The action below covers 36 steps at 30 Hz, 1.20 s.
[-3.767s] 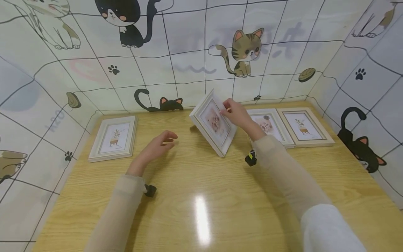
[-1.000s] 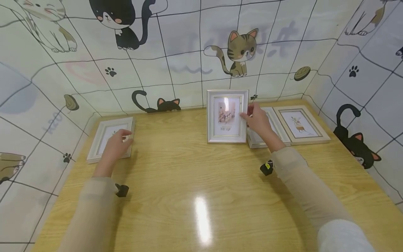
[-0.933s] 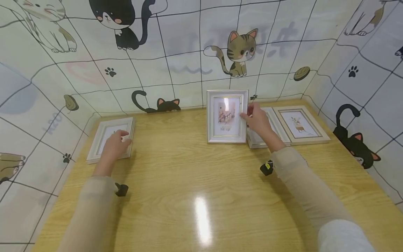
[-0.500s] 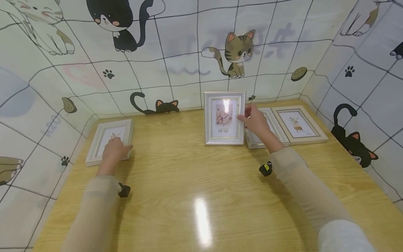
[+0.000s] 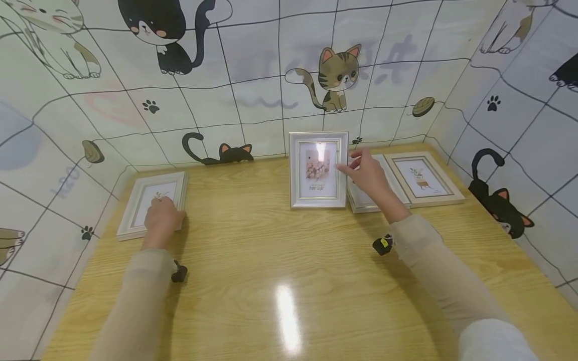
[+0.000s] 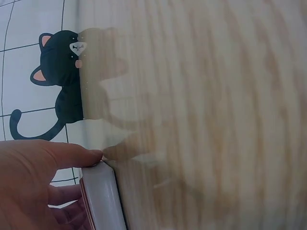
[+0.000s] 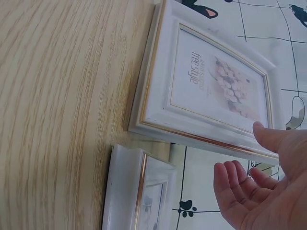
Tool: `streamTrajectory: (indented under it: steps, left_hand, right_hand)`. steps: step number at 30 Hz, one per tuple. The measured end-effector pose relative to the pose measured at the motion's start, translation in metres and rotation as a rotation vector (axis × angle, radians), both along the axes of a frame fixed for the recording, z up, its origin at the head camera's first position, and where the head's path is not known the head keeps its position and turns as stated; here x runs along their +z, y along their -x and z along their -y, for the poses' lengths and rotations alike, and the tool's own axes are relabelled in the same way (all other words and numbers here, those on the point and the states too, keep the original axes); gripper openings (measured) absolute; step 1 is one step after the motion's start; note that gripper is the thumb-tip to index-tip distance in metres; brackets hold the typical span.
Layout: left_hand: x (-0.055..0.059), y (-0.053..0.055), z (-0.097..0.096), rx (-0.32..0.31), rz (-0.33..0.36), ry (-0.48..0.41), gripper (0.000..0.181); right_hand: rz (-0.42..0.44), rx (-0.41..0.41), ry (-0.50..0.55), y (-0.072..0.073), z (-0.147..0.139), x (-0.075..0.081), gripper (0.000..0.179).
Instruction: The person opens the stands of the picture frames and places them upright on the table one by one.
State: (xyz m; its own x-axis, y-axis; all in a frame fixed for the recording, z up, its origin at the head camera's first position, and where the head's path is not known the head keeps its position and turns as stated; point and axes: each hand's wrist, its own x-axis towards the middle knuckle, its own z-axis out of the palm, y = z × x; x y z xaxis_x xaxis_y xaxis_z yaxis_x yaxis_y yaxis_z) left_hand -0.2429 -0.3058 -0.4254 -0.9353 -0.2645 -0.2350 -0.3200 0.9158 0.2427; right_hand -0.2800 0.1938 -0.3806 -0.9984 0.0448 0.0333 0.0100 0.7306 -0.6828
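Note:
A white picture frame with a thin gold line and a pink flower print stands upright at the back of the table. My right hand is at its right side; the thumb lies at the frame's edge while the loosely bent fingers hang apart from it. At the far left, another white picture frame with a plant print lies flat. My left hand is bent over it, partly covering the print. In the left wrist view, the thumb meets the frame's white side, with the fingers across its face.
At the right, white frames lie stacked, partly behind my right arm. Beside them a cream frame with a plant print lies flat. A cat-printed sheet surrounds the wooden table at the back and sides.
The flower frame went from tilted in my right hand to standing upright; the right fingers have since loosened from it. My left hand moved left and down onto the left frame.

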Motion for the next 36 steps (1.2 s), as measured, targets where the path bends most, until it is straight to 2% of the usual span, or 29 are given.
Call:
streamTrajectory:
  steps: [5,10,14,16,22,27,30,33,36]
  left_hand:
    - [-0.003,0.001,0.000,0.018,-0.026,0.007,0.062]
    - [-0.006,0.000,0.000,0.008,-0.077,0.024,0.042]
    - [-0.006,-0.002,0.000,0.004,-0.090,0.022,0.027]
    - [-0.005,-0.003,0.001,0.009,-0.087,0.019,0.030]
    - [-0.002,-0.007,0.000,0.040,-0.085,0.032,0.054]
    - [0.004,-0.013,0.005,0.068,-0.184,0.007,0.049]
    - [0.010,-0.017,0.010,0.083,-0.244,-0.045,0.045]
    - [0.014,-0.020,0.014,0.075,-0.260,-0.086,0.043]
    - [0.014,-0.023,0.018,0.049,-0.244,-0.088,0.041]
  right_hand:
    - [0.000,-0.002,-0.008,-0.004,-0.002,0.003,0.064]
    - [-0.005,0.009,0.004,-0.007,-0.003,0.004,0.063]
    - [-0.009,0.027,0.020,-0.010,-0.003,0.005,0.060]
    - [-0.015,0.032,0.026,-0.011,-0.002,0.005,0.060]
    - [-0.050,0.042,0.047,-0.015,0.000,0.008,0.058]
    - [-0.111,0.037,0.063,-0.020,0.004,0.008,0.053]
    - [-0.154,0.036,0.070,-0.022,0.007,0.009,0.050]
    - [-0.173,0.038,0.082,-0.024,0.009,0.009,0.049]
    - [-0.169,0.039,0.093,-0.025,0.010,0.007,0.049]
